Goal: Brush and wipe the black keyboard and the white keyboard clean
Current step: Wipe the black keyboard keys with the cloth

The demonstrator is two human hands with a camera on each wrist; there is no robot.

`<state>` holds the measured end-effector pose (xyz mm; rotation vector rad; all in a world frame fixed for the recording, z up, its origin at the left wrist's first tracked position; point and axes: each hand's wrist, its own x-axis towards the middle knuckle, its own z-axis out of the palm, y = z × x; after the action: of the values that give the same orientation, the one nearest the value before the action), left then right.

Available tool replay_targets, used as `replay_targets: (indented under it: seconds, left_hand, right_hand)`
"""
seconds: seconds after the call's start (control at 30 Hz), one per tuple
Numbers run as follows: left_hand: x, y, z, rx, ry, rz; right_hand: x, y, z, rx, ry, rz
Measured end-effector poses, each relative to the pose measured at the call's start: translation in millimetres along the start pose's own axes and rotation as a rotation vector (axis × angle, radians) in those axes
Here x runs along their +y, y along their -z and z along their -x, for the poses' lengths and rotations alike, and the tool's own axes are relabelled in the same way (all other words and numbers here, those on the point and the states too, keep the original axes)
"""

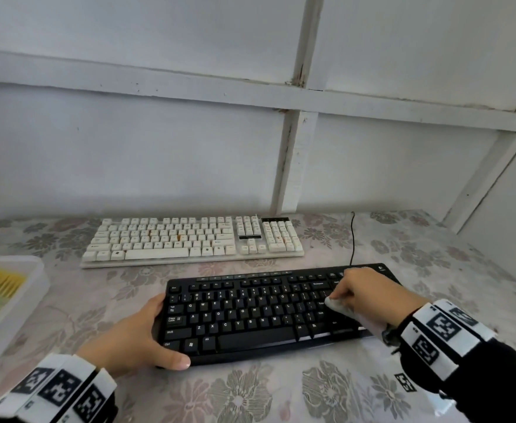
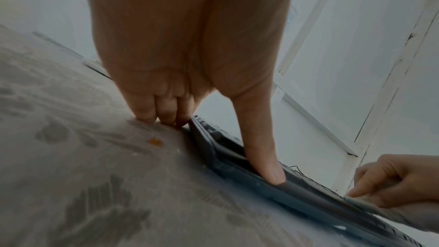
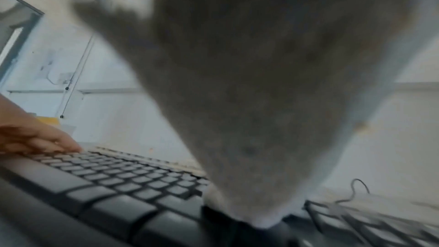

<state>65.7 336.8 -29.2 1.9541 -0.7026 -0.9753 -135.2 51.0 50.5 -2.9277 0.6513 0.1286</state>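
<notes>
My right hand [image 1: 369, 293] pinches a white cloth [image 1: 337, 306] against the black keyboard [image 1: 250, 312]. My left hand [image 1: 134, 337] grips its left end, thumb along the front edge.

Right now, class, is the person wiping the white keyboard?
No, the right hand presses a cloth on the black keyboard; the white keyboard lies untouched behind it.

**Wrists and sleeves**

Both hands bare. Left wrist band [image 1: 61, 389]: white blocks, each with a black square tag pattern. Right wrist band [image 1: 443, 334]: same white blocks, black tags, over a black strap. Black sleeve [image 1: 495, 383] on right forearm, small tag on it.
</notes>
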Motion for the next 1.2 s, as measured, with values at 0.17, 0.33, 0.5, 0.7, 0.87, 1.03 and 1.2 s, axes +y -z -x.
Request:
replay_targets:
  seconds: [0.17,0.33,0.5,0.7,0.87,1.03,1.2]
  left_hand:
    - [2.4,0.8,0.8,-0.003,0.0,-0.045]
    - [0.1,1.5,0.0,0.007,0.005,-0.016]
    - [-2.0,1.4,-1.9,0.0,0.014,-0.01]
    - [-4.3,1.4,-4.7,0.009,0.025,-0.025]
    - [-10.6,2.7,-7.8,0.006,0.021,0.03]
    - [-15.0,2.9,-9.6,0.01,-0.005,0.068]
    - [-13.8,3.1,-9.7,-0.001,-0.007,0.068]
  right_hand:
    - [-60.7,4.4,-7.9,-0.032,0.193,-0.141]
    - [-98.4,-16.8,-17.9,-0.042,0.315,-0.088]
    - [-47.9,-18.8,-9.4,-0.021,0.217,-0.094]
    - [9.4,-11.7,-2.3,-0.037,0.042,-0.031]
    - [5.5,4.9,1.8,-0.053,-0.028,0.009]
    - [-51.3,3.8,-8.6,-0.069,0.226,-0.171]
    - [-66.7,-24.0,-16.1,-0.056,0.338,-0.101]
